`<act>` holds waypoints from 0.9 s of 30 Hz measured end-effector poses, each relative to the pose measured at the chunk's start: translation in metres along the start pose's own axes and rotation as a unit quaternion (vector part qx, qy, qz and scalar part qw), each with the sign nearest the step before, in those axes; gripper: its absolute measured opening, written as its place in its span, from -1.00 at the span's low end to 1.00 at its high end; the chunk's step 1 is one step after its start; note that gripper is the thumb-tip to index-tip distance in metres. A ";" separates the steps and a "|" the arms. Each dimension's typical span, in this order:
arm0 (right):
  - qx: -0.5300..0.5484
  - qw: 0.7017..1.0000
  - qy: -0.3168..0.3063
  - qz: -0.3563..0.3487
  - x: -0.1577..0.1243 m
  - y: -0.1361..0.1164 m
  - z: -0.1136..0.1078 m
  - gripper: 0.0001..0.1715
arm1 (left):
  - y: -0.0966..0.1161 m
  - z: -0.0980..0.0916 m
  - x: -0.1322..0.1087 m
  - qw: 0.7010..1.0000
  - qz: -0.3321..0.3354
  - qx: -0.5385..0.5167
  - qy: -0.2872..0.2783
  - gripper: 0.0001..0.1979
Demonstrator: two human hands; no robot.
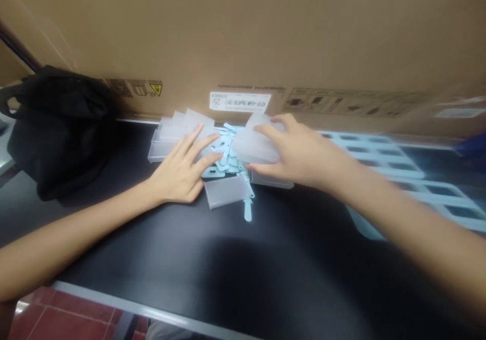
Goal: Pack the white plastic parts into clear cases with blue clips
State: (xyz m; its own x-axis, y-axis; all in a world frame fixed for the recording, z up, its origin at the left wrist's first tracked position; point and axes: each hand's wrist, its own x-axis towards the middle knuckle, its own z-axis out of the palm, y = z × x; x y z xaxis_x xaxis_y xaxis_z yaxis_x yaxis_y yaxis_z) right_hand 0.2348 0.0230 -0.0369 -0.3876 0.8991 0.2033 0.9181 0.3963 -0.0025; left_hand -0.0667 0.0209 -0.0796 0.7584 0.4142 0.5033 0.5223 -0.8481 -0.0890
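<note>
My left hand (182, 168) lies with its fingers spread against a fanned pile of frosted plastic sleeves (170, 129). My right hand (294, 150) curls around a frosted plastic sleeve (252, 140), fingers at its upper edge and thumb near its lower one. Between both hands is a heap of small light-blue flat plastic pieces (228, 152), some with holes. One more frosted sleeve (228, 191) lies flat in front of the heap. A light-blue strip (248, 211) sticks out to its right. Another clear piece (271, 179) is partly hidden under my right hand.
A large cardboard box (243, 36) with a printed label (240, 102) stands along the back of the black table (159, 259). A black bag (64, 132) sits at the left. Light-blue frames with rectangular openings (410, 185) lie at the right, partly behind my right forearm.
</note>
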 end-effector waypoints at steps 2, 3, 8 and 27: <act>0.012 1.000 0.016 0.002 0.003 -0.002 -0.003 -0.05 | 0.009 -0.001 -0.003 0.996 0.075 -0.036 0.028 -0.51; 0.018 1.000 0.022 0.004 0.005 -0.003 -0.004 -0.09 | 0.015 -0.002 -0.003 0.991 0.123 -0.048 0.034 -0.56; 0.031 0.998 0.044 -0.019 0.024 -0.010 0.003 -0.25 | 0.055 0.004 0.014 0.944 0.322 -0.067 -0.013 -0.65; -0.013 0.995 0.086 -0.043 -0.002 0.012 0.032 -0.20 | 0.070 0.038 0.034 0.999 0.046 0.004 -0.012 -0.86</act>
State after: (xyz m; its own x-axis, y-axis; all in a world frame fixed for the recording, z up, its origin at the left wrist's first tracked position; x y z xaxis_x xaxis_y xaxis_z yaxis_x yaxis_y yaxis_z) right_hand 0.2441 0.0318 -0.0690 -0.4475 0.8157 0.3665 0.8844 0.4644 0.0463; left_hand 0.0101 -0.0117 -0.1015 0.8123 0.3430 0.4718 0.4530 -0.8804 -0.1400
